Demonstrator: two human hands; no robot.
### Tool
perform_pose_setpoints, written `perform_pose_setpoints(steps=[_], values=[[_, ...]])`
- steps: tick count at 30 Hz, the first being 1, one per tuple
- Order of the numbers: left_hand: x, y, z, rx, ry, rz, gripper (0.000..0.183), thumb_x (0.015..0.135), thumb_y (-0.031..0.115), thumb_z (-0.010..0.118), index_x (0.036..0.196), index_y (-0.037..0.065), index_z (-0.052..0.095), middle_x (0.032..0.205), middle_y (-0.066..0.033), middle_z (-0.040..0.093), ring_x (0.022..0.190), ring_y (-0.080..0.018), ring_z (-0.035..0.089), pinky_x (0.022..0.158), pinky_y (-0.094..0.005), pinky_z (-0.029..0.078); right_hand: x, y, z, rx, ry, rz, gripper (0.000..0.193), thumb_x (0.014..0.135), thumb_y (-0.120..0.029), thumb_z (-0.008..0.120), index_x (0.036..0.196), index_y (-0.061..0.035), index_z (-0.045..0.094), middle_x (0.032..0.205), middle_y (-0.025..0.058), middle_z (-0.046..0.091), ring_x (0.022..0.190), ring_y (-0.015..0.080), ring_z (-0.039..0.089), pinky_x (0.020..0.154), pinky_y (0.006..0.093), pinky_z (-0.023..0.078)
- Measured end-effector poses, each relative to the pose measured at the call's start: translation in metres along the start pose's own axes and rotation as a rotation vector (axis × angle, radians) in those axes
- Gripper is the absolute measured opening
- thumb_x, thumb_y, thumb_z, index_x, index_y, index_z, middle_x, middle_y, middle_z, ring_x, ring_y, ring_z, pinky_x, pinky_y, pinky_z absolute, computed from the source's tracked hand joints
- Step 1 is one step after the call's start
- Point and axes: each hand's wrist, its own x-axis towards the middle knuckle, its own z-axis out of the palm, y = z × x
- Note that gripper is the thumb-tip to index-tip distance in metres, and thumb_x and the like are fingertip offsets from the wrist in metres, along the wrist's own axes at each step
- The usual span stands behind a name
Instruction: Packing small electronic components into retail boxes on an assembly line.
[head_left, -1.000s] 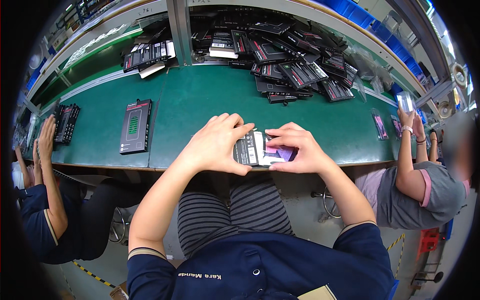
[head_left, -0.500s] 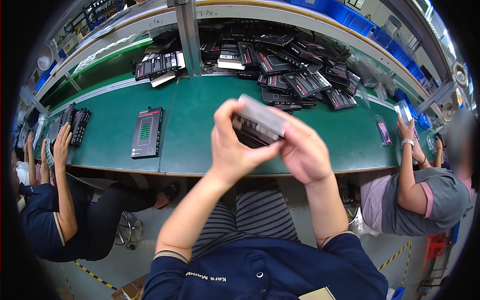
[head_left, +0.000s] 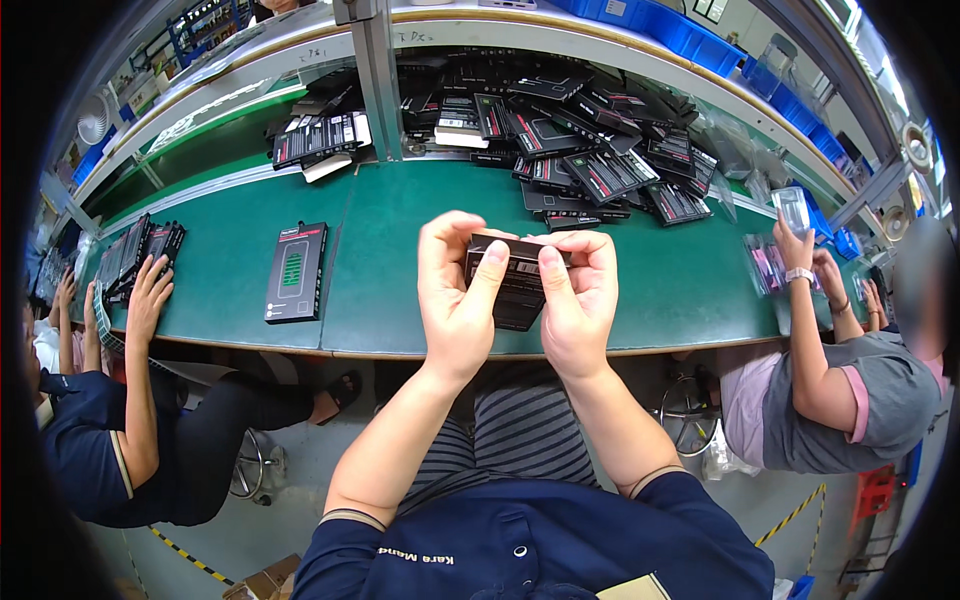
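Observation:
Between my two hands I hold a small black box [head_left: 518,292] above the front part of the green table. My left hand [head_left: 455,300] grips its left side and my right hand [head_left: 580,300] its right side. Both thumbs press on the box's near upper end, and the other fingers curl behind it, partly hidden. Another black box [head_left: 296,272], with a green panel on its face, lies flat on the table to the left of my hands. Beyond my hands, a large heap of similar black boxes [head_left: 610,172] lies at the back.
A smaller stack of boxes [head_left: 318,140] sits left of the metal post [head_left: 378,80]. At the left, a co-worker's hand [head_left: 150,295] is by more boxes [head_left: 140,250]. At the right, another person's hand [head_left: 795,245] holds a clear package [head_left: 790,210]. Blue bins [head_left: 690,38] stand on the shelf above.
My hands have turned the box so its printed side faces me, and both thumbs have come onto its near end. The co-worker's hand at the right has moved slightly left with the clear package.

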Motion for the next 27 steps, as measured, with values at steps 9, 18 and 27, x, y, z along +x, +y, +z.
perform_pose_setpoints(steps=[9,18,27], values=[[0.01,-0.016,-0.035,0.739,-0.064,0.505,0.033,0.096,0.011,0.065,0.128,0.007,0.057,0.128,-0.0159,0.06,0.115,-0.025,0.059,0.094,-0.036,0.049,-0.014,0.029,-0.027,-0.375,-0.073,-0.141,0.041,0.083,0.008,0.072,0.109,-0.0058,0.043,0.114,0.0167,0.061,0.093,0.0208,0.066,0.084,0.0339,0.054],[0.003,0.052,-0.118,0.6,0.231,-0.159,0.061,0.089,-0.004,0.063,0.146,-0.001,0.041,0.138,-0.0163,0.052,0.122,-0.0204,0.055,0.1,-0.0321,0.046,0.042,0.011,-0.067,-1.186,-0.561,-0.622,0.025,0.068,-0.005,0.073,0.089,-0.0064,0.06,0.117,0.015,0.063,0.11,0.0351,0.06,0.098,0.049,0.045],[0.021,0.029,-0.11,1.754,0.002,0.225,0.048,0.079,0.021,0.077,0.123,0.007,0.061,0.139,-0.0207,0.047,0.127,-0.042,0.043,0.105,-0.0519,0.037,0.081,0.005,-0.147,-1.56,-0.563,-0.857,0.018,0.074,-0.007,0.072,0.091,-0.0075,0.067,0.092,0.0033,0.069,0.091,0.0231,0.067,0.096,0.0443,0.05]])
